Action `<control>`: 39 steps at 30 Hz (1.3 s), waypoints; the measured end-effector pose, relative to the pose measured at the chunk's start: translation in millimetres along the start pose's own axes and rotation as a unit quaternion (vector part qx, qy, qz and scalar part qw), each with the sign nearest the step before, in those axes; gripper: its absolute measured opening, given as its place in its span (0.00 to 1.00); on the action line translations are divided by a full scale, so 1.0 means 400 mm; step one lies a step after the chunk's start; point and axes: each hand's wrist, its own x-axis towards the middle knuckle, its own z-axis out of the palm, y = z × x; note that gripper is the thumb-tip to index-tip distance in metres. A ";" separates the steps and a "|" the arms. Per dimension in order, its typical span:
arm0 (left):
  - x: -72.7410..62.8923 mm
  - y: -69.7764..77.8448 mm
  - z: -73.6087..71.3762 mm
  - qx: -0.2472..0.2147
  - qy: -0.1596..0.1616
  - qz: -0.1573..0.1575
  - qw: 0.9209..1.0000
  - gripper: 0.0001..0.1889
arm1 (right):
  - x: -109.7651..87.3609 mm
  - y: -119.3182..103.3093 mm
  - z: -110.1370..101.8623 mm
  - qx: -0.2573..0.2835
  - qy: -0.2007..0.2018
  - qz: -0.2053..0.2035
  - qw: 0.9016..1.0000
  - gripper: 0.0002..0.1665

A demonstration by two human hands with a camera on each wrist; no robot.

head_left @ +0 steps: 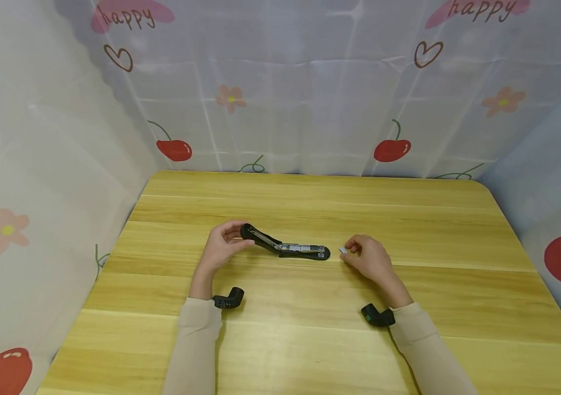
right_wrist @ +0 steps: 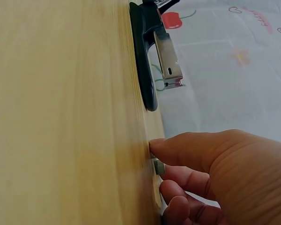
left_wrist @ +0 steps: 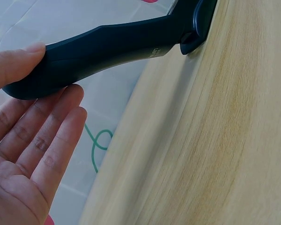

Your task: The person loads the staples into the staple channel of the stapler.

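Observation:
A black stapler lies on the table, its top arm swung up and back to the left, so the metal staple channel is exposed. My left hand grips the end of that raised arm, thumb on one side and fingertips on the other, as the left wrist view shows closely on the black handle. Just right of the stapler's front end, my right hand pinches a small grey strip of staples between thumb and fingers, low over the wood. The metal channel points toward this hand in the right wrist view.
A light wooden table spreads under both hands. Behind it hangs a pale curtain printed with cherries, flowers and hearts, and similar sheets enclose both sides. Each wrist carries a black camera mount, one at the left wrist.

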 end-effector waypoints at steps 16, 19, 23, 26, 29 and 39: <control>0.001 0.001 -0.003 -0.001 0.002 -0.002 1.000 0.27 | 0.001 0.000 0.008 0.026 0.026 -0.007 0.999 0.07; 0.001 -0.001 -0.003 -0.003 0.001 -0.001 1.000 0.27 | 0.000 -0.001 0.010 0.027 0.030 -0.011 0.999 0.06; 0.000 -0.001 -0.003 -0.005 -0.001 0.003 1.000 0.27 | -0.002 -0.001 0.012 0.028 0.034 -0.014 0.999 0.06; 0.000 -0.001 -0.002 -0.007 -0.001 0.004 1.000 0.27 | -0.004 0.001 0.013 0.030 0.040 -0.017 0.999 0.06; 0.000 -0.002 -0.002 -0.006 -0.001 0.006 1.000 0.27 | -0.004 0.003 0.013 0.031 0.049 -0.024 0.998 0.06; -0.001 0.001 -0.002 -0.007 -0.001 0.006 1.000 0.26 | 0.003 0.007 0.000 0.038 0.052 -0.021 0.998 0.07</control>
